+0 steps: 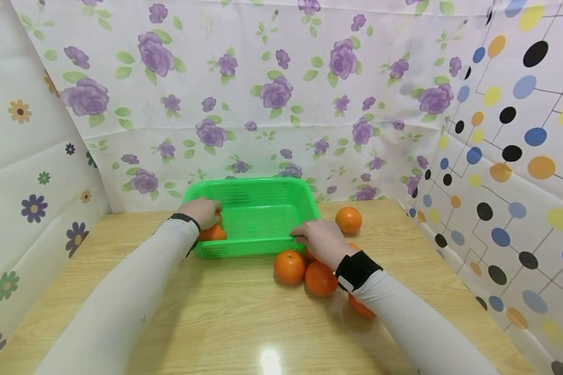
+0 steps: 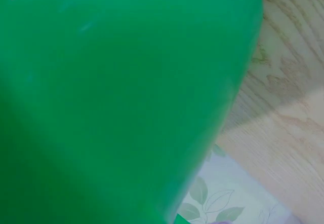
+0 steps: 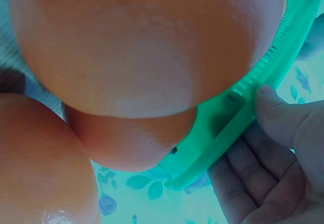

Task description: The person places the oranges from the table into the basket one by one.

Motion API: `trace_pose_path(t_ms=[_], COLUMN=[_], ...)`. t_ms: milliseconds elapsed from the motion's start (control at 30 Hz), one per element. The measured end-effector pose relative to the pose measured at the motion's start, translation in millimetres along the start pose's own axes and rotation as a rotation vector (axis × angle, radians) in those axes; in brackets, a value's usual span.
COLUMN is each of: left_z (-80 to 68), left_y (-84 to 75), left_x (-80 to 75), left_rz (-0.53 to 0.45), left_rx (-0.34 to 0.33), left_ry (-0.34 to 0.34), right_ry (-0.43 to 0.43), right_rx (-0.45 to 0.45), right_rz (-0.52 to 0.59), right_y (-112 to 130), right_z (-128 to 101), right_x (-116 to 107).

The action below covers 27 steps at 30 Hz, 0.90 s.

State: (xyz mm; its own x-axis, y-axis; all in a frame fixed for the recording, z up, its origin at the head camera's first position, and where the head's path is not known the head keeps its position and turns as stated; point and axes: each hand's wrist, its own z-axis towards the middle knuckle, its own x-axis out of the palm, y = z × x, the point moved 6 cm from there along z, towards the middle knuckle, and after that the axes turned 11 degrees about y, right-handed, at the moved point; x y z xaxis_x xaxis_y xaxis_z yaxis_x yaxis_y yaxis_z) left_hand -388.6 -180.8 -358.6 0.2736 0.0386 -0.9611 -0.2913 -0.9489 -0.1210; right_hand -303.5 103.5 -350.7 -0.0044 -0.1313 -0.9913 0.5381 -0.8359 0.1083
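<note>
A green plastic basket (image 1: 258, 246) with perforated walls stands against the back curtain. My left hand (image 1: 200, 212) reaches over its left end and holds an orange (image 1: 219, 219), mostly hidden by the fingers. Another orange (image 1: 212, 233) lies just below that hand inside the basket. In the left wrist view the basket's green wall (image 2: 131, 82) blocks sight of the hand. My right hand (image 1: 322, 239) grips the basket's front right corner; in the right wrist view the thumb lies on the rim (image 3: 223, 145) with the fingers on its other side.
Beneath and beside the right forearm sit several oranges, among them a front-left orange (image 1: 289, 267) and a partly covered orange (image 1: 362, 307). One orange (image 1: 349, 220) rests apart, right of the basket. Patterned curtains (image 1: 272, 94) enclose the wooden table (image 1: 216, 312).
</note>
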Motion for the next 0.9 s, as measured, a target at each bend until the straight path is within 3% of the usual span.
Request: trace_pose_path(t_ms=[500,700,900], left_z=[-2.8,-5.7,-8.5], left_y=[3.8,2.5,1.2], left_x=[1.2,-1.9,-6.3], left_rz=[-0.033,-0.072,-0.046], left_rx=[-0.014,-0.005,0.024], left_ry=[-0.033,-0.066,-0.116], right_ry=[0.009,0.002,-0.003], right_rx=[0.013,-0.002,-0.002], right_rz=[0.004,0.002,-0.004], right_y=[0.8,0.6,-1.1], right_z=[1.2,0.6,0.5], right_x=[-0.2,0.2,1.9])
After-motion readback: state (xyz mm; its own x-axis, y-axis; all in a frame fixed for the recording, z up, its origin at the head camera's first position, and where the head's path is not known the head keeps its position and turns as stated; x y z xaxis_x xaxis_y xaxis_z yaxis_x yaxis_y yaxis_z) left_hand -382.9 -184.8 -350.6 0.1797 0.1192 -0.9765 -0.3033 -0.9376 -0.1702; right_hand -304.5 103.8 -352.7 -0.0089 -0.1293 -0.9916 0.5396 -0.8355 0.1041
